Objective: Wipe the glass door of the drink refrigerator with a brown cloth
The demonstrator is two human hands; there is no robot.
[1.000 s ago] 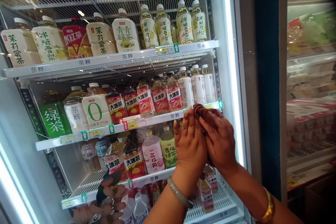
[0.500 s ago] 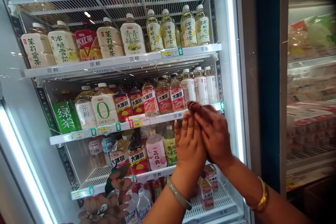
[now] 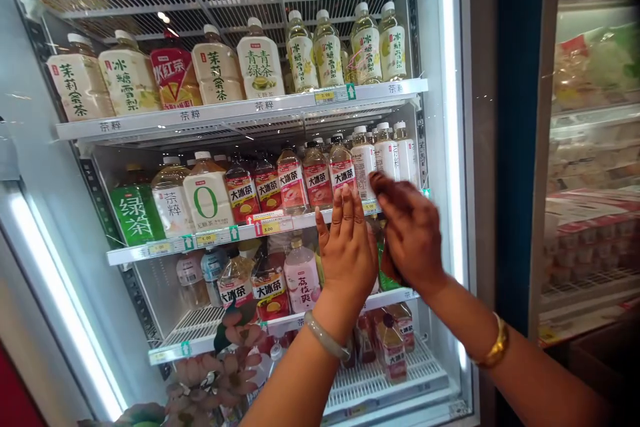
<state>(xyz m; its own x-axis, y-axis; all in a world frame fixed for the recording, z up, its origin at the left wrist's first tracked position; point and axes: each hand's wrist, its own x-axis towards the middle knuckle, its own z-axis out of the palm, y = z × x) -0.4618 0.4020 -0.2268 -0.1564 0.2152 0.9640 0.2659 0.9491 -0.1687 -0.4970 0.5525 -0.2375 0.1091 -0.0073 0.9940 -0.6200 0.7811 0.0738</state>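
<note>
While two hands hover, two bangles show.

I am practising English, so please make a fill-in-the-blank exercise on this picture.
The left hand points ____.
The bangle near the right hand is ____-coloured.
One sugar-free tea bottle shows a large green digit: ____.
In the row above, the red-labelled iced-tea bottle stands ____ from the left.
Missing words: upward; gold; zero; third.

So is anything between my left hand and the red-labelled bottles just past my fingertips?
Likely a glass pane: light spots and faint flower shapes, apparently reflections, overlie the cooler shelves. No other obstacle shows between your left hand and the red-labelled bottles.
</note>
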